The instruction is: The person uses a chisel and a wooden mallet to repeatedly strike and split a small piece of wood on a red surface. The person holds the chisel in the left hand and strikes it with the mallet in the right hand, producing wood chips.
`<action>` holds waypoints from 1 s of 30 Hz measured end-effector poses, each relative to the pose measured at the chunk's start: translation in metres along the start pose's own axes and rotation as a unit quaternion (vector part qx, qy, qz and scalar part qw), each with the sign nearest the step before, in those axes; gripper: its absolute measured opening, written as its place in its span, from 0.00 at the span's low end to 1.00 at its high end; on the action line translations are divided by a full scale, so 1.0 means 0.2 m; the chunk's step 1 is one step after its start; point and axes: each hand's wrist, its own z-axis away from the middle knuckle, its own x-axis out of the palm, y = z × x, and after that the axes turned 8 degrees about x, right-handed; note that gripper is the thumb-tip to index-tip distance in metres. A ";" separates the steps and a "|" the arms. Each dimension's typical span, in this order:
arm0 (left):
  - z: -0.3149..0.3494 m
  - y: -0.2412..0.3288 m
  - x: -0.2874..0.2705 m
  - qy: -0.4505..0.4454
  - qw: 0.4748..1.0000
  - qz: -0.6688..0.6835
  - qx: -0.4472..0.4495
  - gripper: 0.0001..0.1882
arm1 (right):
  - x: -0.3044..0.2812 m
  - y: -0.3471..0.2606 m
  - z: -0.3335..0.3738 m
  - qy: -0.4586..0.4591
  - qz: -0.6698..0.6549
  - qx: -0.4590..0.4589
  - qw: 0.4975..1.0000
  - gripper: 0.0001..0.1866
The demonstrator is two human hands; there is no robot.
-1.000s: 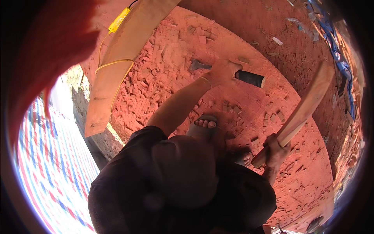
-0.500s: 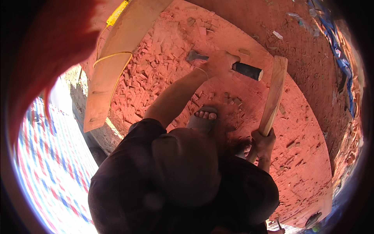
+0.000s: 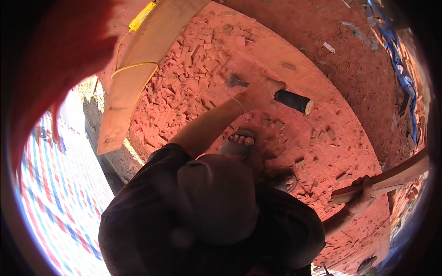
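Observation:
Gripped in my left hand (image 3: 260, 93) is a chisel with a flared metal blade (image 3: 236, 81) and a thick handle (image 3: 293, 101) wrapped in black, its wooden end bare. The chisel slants over a large reddish wooden slab (image 3: 322, 96) scattered with small blocky chips (image 3: 172, 92). Out to the right, my right hand (image 3: 361, 195) is closed round a long wooden club (image 3: 391, 179), which points up and right, away from the chisel. Whether the blade touches the slab is hard to tell.
My sandalled feet (image 3: 241, 139) rest on the slab. On the left a long plank (image 3: 133, 78) carries a yellow cord and a yellow power strip (image 3: 142, 16). A striped sheet (image 3: 64, 193) spreads at lower left; blue tarp (image 3: 403, 73) hangs at right.
The wooden club has swung from beside the chisel handle out to the right, turning from near upright to nearly level. My left hand keeps hold of the chisel in about the same place.

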 end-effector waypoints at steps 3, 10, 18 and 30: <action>0.00 0.00 -0.03 0.002 1.000 0.024 -0.002 0.09 | -0.03 -0.14 -0.03 -0.010 -0.052 -0.035 0.998 0.15; 0.02 -0.01 0.02 -0.011 0.999 0.046 0.002 0.11 | 0.57 -0.22 0.20 -0.094 -0.249 -0.055 0.962 0.14; 0.06 -0.04 0.00 -0.053 0.998 0.025 0.023 0.12 | 0.60 0.38 0.38 -0.182 0.169 0.123 0.961 0.14; 0.11 -0.05 -0.04 -0.098 0.994 0.038 -0.011 0.22 | 0.83 0.25 0.43 -0.188 0.116 0.085 0.972 0.12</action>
